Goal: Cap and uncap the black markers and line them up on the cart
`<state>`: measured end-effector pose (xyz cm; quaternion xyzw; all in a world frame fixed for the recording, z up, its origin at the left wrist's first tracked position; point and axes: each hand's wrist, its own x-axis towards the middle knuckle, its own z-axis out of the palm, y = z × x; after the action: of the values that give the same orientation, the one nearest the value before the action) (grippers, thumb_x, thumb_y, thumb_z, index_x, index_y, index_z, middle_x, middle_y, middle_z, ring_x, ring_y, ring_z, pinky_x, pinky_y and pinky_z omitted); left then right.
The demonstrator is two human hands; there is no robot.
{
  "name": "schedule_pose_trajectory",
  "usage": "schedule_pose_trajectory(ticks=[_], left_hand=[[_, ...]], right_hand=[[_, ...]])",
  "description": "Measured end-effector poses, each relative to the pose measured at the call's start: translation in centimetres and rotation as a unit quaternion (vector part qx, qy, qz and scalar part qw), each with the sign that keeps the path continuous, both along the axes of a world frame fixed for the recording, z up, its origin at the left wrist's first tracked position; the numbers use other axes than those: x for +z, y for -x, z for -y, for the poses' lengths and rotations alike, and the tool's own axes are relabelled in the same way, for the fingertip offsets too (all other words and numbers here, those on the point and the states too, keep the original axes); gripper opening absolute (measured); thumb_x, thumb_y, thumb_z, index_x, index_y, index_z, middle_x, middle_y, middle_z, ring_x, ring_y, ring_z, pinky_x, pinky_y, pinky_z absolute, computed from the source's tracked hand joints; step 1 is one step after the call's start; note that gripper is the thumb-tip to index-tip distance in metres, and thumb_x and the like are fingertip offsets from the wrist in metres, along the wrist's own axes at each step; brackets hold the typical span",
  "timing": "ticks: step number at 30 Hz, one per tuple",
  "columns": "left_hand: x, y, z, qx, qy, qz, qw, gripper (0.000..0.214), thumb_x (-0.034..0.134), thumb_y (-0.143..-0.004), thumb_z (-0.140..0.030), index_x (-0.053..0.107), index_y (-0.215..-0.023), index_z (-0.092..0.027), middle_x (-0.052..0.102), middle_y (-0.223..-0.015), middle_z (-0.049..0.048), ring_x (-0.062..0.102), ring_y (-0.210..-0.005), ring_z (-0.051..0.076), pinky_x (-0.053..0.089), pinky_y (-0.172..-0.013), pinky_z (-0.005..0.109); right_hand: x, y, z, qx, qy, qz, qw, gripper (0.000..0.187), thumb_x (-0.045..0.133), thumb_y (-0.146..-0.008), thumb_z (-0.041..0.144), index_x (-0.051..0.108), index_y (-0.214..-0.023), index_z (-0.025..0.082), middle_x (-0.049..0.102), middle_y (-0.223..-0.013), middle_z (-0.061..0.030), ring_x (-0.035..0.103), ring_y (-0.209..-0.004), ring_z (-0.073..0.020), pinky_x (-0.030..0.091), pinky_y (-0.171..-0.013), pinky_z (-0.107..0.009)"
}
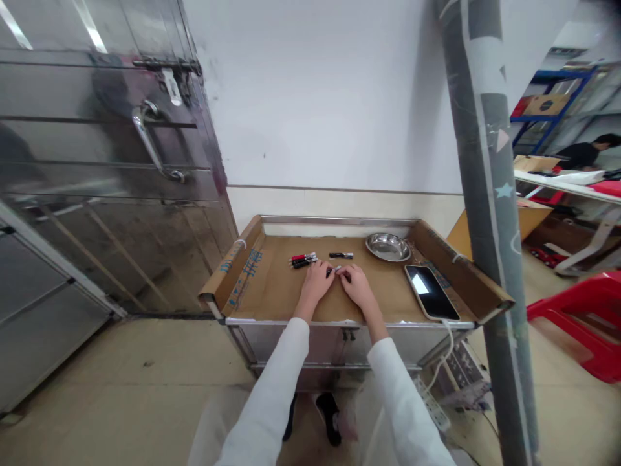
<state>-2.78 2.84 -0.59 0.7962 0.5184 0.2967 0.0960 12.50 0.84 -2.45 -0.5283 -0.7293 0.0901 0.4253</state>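
My left hand [316,279] and my right hand [356,283] rest close together on the cardboard-lined cart top [272,285]. Both pinch the ends of one dark pen [334,270] held between them, fingers curled. A small bunch of pens [303,260], red and black, lies just beyond my left hand. A single black pen [341,255] lies apart, farther back.
A shallow steel bowl [387,246] sits at the back right of the cart. A smartphone [431,292] on a white cable lies at the right edge. A grey pillar [490,213] stands right; steel doors [97,168] left; a red stool [582,323] and another person far right.
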Motion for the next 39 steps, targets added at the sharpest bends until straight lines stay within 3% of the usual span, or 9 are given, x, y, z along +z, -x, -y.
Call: schedule_pose_trajectory(ticks=[30,39], left_hand=[[0.57,0.02,0.37,-0.001,0.006,0.022,1.0,0.013,0.052,-0.09,-0.024,0.064,-0.092,-0.018,0.061,-0.098,0.0069,0.057,-0.098,0.021,0.044,-0.094,0.036],[0.06,0.04,-0.34,0.003,0.015,0.02,1.0,0.013,0.053,-0.09,-0.026,0.064,-0.093,-0.019,0.062,-0.097,0.0064,0.057,-0.1,0.021,0.044,-0.094,0.036]], right_hand=[[-0.01,-0.04,0.04,0.002,0.011,-0.002,1.0,0.018,0.048,-0.085,0.012,0.064,-0.087,0.02,0.061,-0.09,-0.0063,0.054,-0.092,-0.0206,0.042,-0.087,-0.034],[-0.04,-0.17,-0.29,-0.004,0.025,-0.009,1.0,0.019,0.049,-0.083,0.011,0.065,-0.087,0.02,0.06,-0.087,-0.0056,0.054,-0.09,-0.0202,0.043,-0.085,-0.033]])
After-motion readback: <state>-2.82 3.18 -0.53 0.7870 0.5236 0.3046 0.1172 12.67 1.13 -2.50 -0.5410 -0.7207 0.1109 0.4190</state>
